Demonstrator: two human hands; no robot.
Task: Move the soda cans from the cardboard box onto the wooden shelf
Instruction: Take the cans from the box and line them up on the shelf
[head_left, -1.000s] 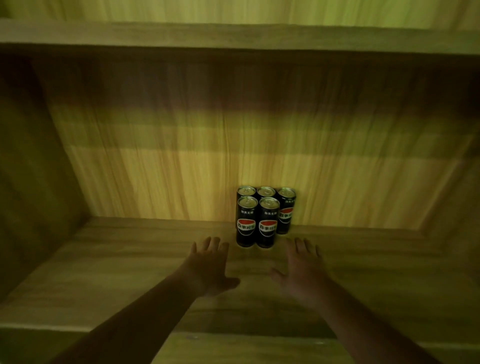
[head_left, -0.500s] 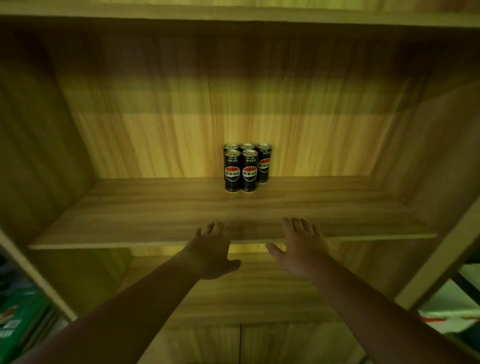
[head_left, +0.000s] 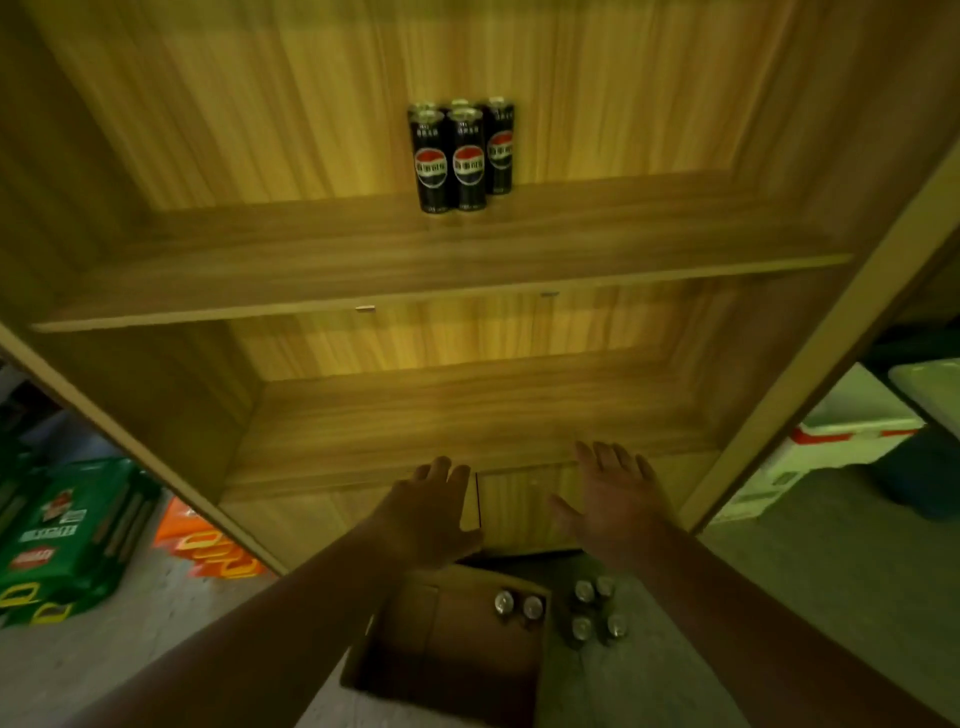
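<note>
From your head camera, your left hand (head_left: 434, 512) and right hand (head_left: 615, 499) hover empty, fingers spread, above the cardboard box (head_left: 447, 644). Two cans (head_left: 518, 605) stand inside it, four cans (head_left: 596, 610) beside it, five cans (head_left: 460, 153) on the wooden shelf (head_left: 363, 265).

Five cans (head_left: 460, 153) on shelf (head_left: 363, 270), box (head_left: 457, 639) below, four cans (head_left: 595, 610) right of box
</note>
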